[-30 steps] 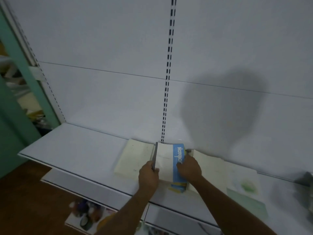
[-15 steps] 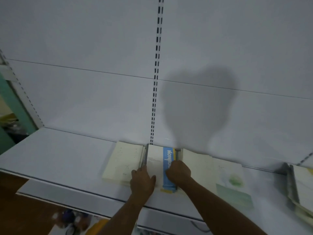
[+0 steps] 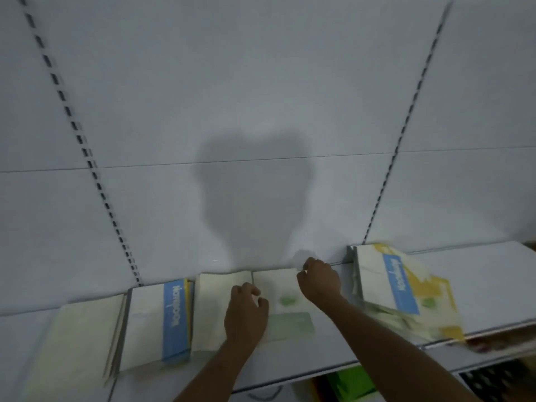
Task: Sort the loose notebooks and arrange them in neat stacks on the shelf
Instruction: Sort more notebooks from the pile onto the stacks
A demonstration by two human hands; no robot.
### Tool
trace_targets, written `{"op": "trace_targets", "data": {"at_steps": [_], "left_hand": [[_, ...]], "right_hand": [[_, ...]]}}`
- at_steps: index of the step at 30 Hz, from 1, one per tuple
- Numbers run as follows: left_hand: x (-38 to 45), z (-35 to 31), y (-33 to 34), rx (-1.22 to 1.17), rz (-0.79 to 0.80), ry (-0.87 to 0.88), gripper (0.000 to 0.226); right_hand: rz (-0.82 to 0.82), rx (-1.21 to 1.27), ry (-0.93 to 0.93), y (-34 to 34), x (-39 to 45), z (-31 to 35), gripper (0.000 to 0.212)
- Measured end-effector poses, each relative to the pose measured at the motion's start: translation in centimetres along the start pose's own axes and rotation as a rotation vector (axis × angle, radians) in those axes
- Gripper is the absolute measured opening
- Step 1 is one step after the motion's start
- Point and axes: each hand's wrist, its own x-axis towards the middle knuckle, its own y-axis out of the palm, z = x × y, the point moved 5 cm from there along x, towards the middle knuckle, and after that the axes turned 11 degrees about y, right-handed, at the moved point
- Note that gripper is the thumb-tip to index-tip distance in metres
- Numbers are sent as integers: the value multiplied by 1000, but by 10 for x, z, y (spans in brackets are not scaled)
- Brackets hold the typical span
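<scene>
green-print notebook (image 3: 285, 303) between hands | left hand (image 3: 246, 314) curled on its left edge | right hand (image 3: 320, 282) pinching its far corner | hands apart

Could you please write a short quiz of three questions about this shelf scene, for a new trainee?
1. True or false: both hands rest on the blue-banded stack.
2. Which hand reaches the far edge of the green-marked notebook? A) left hand B) right hand
3. Fill in: the untidy pile lies at the ____ end of the shelf.

Key: 1 false; 2 B; 3 right.
</scene>
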Motion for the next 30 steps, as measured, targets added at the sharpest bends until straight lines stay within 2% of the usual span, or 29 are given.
{"op": "trace_targets", "data": {"at_steps": [6, 12, 17, 21, 26, 30], "left_hand": [[-4, -74, 96, -64, 201, 48, 16], [-9, -120, 171, -129, 347, 2, 28], [-12, -139, 205, -271, 339, -164, 40], [-13, -141, 212, -342, 306, -219, 29], [-24, -127, 206, -369, 386, -203, 12], [-26, -112, 181, -439, 377, -172, 19]], "right_hand": [[-52, 22, 317, -27, 35, -142, 30], [-67, -12, 462, -32, 49, -228, 54], [-29, 28, 423, -23, 54, -244, 66], [11, 65, 414, -23, 52, -245, 70], [7, 207, 486, -26, 44, -250, 49], [3, 344, 464, -32, 39, -224, 41]]}}
